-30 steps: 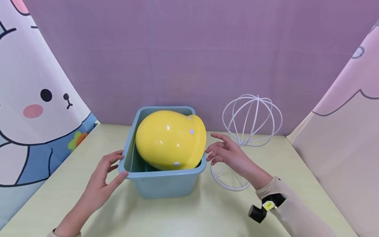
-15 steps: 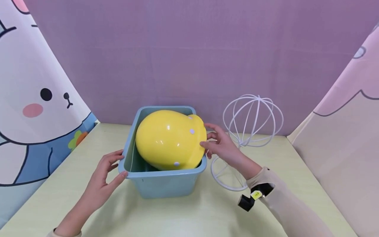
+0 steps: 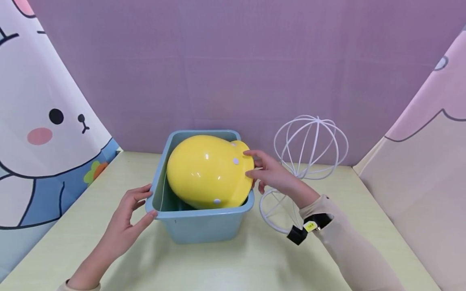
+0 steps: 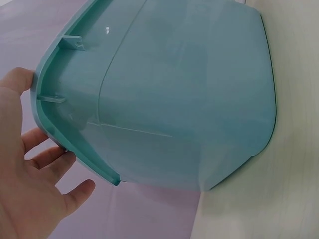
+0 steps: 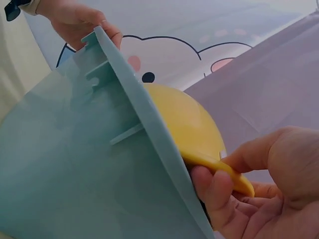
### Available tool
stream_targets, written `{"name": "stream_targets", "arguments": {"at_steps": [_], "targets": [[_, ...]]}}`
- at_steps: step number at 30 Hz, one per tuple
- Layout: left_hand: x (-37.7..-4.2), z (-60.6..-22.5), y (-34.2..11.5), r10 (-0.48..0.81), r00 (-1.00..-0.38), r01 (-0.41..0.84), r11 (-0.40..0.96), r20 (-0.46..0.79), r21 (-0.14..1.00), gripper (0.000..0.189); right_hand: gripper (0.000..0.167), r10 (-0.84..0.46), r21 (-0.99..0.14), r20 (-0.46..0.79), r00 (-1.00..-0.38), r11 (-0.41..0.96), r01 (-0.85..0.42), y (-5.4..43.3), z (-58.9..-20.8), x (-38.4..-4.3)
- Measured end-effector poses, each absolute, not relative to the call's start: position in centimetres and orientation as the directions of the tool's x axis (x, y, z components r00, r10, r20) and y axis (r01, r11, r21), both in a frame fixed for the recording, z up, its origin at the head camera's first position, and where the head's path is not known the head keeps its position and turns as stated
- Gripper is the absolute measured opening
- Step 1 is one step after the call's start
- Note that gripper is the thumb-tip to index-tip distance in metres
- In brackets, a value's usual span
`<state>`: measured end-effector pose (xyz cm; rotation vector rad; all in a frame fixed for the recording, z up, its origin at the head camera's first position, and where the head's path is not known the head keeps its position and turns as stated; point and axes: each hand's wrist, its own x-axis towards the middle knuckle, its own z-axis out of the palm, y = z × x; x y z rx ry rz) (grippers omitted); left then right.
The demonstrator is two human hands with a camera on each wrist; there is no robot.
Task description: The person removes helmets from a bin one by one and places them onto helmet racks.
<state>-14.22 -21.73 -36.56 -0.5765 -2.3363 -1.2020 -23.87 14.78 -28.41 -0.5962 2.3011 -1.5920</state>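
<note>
A glossy yellow helmet [image 3: 204, 171] with pale dots lies on its side in a light blue plastic bin [image 3: 204, 226], its brim toward the right rim. My right hand [image 3: 271, 173] pinches that brim, thumb on one face and fingers curled under it, as the right wrist view shows [image 5: 264, 184]. My left hand [image 3: 121, 228] holds the bin's near left corner, thumb at the front rim and fingertips along the left side. In the left wrist view, the fingers touch the rim's outer edge. The inside of the helmet is hidden.
A white wire stand [image 3: 314, 147] with a round cage top and ring base stands on the pale table [image 3: 218, 266], just behind and beside my right hand. A purple cloth [image 3: 225, 72] rises behind the table, with cartoon-printed cloths at both sides.
My right hand has moved left from beside the bin to the helmet's brim and now pinches it. The left hand, bin and helmet look about the same.
</note>
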Motion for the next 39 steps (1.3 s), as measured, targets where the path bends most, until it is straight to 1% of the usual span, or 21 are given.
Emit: {"name": "stream_targets", "arguments": {"at_steps": [3, 6, 12, 17, 20, 27, 36, 39], "targets": [[-14.2, -36.5, -21.7, 0.16, -0.811, 0.551, 0.531, 0.563, 0.643, 0.039, 0.06, -0.487, -0.94, -0.023, -0.873, 0.308, -0.147, 14.8, -28.3, -23.9], [-14.3, -36.5, -21.7, 0.156, -0.81, 0.552, 0.528, 0.565, 0.646, 0.039, 0.061, -0.492, -0.954, -0.044, -0.869, 0.28, -0.11, 14.7, -28.1, -23.8], [-14.4, -36.4, -21.8, 0.149, -0.811, 0.55, 0.525, 0.566, 0.649, 0.04, 0.063, -0.504, -0.978, -0.018, -0.863, 0.187, -0.089, 14.6, -28.3, -24.1], [-14.3, -36.6, -21.8, 0.147, -0.812, 0.549, 0.523, 0.565, 0.653, 0.041, 0.062, -0.473, -0.995, -0.009, -0.881, 0.09, -0.039, 14.4, -28.5, -24.2], [-14.3, -36.6, -21.9, 0.142, -0.809, 0.551, 0.526, 0.571, 0.648, 0.042, 0.062, -0.461, -0.998, -0.01, -0.887, 0.061, -0.021, 14.2, -28.4, -24.1], [-14.5, -36.8, -22.0, 0.161, -0.796, 0.567, 0.535, 0.583, 0.626, 0.046, 0.065, -0.443, -0.999, -0.031, -0.896, -0.015, 0.042, 13.9, -26.7, -23.9], [-14.3, -36.7, -22.1, 0.173, -0.804, 0.553, 0.57, 0.569, 0.608, 0.047, 0.065, -0.376, -0.987, -0.059, -0.925, -0.117, 0.111, 13.4, -25.6, -23.3], [-14.2, -36.6, -22.2, 0.166, -0.821, 0.528, 0.588, 0.547, 0.613, 0.048, 0.065, -0.375, -0.985, -0.052, -0.926, -0.133, 0.109, 13.2, -25.2, -23.2]]}}
